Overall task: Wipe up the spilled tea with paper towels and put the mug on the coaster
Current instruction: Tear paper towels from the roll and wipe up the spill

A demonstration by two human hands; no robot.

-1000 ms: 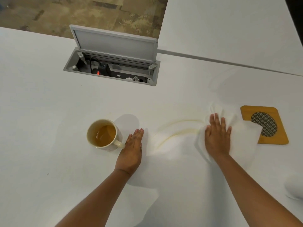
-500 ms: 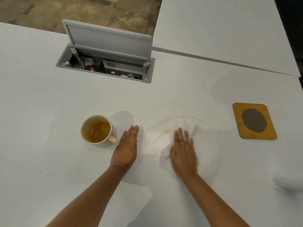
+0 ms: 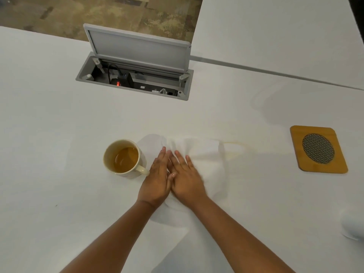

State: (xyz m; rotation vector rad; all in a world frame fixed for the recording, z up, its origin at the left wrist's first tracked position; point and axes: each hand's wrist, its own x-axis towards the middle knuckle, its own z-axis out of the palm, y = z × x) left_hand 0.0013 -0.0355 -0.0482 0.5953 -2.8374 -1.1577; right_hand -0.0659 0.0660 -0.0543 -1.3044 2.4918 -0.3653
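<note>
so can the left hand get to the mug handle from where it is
Probably yes. The left hand lies flat on the table right beside the mug, whose handle points toward it and nearly touches it. Nothing sits between them.

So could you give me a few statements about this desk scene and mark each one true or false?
1. The mug sits on the coaster. False: it stands on the bare table, far to the coaster's left.
2. The mug holds tea. True.
3. The right hand lies flat on the paper towel. True.
4. All the spilled tea is gone. False: a yellowish streak shows to the right of the towel.
5. The left hand grips the mug's handle. False: it lies flat on the table beside the handle.
6. The lid of the cable box is raised. True.
</note>
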